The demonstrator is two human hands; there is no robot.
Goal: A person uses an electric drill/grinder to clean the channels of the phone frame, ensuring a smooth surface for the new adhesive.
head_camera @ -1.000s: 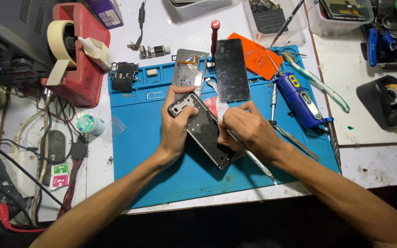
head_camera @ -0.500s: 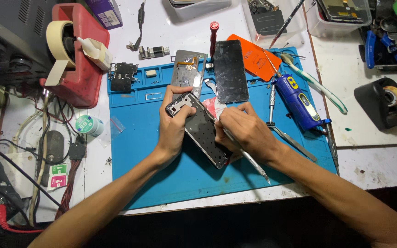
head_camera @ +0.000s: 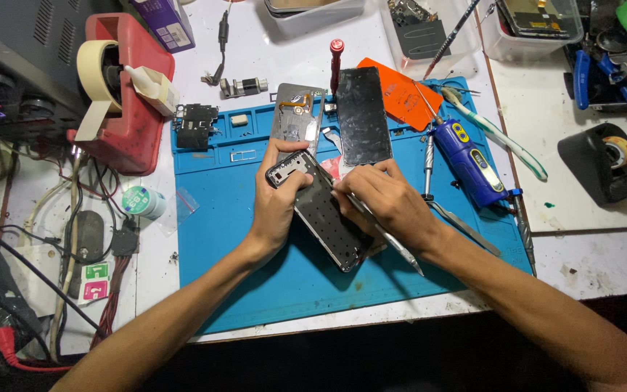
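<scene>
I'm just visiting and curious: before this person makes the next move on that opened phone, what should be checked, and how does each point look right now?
1. Black opened phone frame firmly held: ok, the left hand wraps its upper end.
2. Slim metal tool under control: ok, the right hand holds it like a pen.
3. Tool tip on the right spot: cannot tell, fingers hide it.
4. Frame supported: ok, it lies tilted over the blue rubber work mat.
5. Detached black screen panel out of harm's way: ok, it lies apart, further up the mat.
6. Blue electric screwdriver clear of the right wrist: not ok, it lies close beside it.
</scene>
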